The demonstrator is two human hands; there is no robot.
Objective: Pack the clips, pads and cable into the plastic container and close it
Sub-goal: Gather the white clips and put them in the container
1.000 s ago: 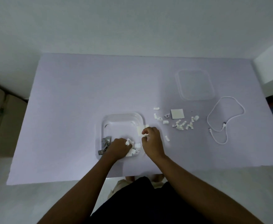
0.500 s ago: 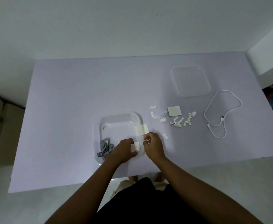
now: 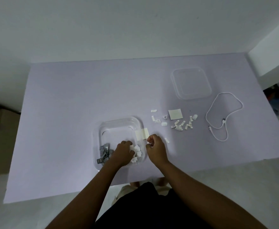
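A: Container?
B: Clear plastic container (image 3: 117,129), open, on the lilac table (image 3: 69,104). Small grey clips (image 3: 105,152) are in its near left corner and small white plastic clips (image 3: 136,150) in its near right corner.
A: Hands?
B: The left hand (image 3: 123,152) is inside the container with its fingers curled down onto the white clips. Can't tell if it grips any. The right hand (image 3: 156,147) is just outside the right rim, fingers curled, thumb to forefinger. Can't tell if anything is pinched.
A: Pads?
B: One pale square pad (image 3: 142,133) lies across the container's right rim. A second pale square pad (image 3: 175,114) lies flat to the right, well apart from it.
A: Rest?
B: Loose white clips (image 3: 181,125) are scattered right of the container, around that second pad, with a single white clip (image 3: 167,140) beside the right hand. The thin white cable (image 3: 224,116) is looped far right. The clear plastic lid (image 3: 191,83) is far right, behind the clips.
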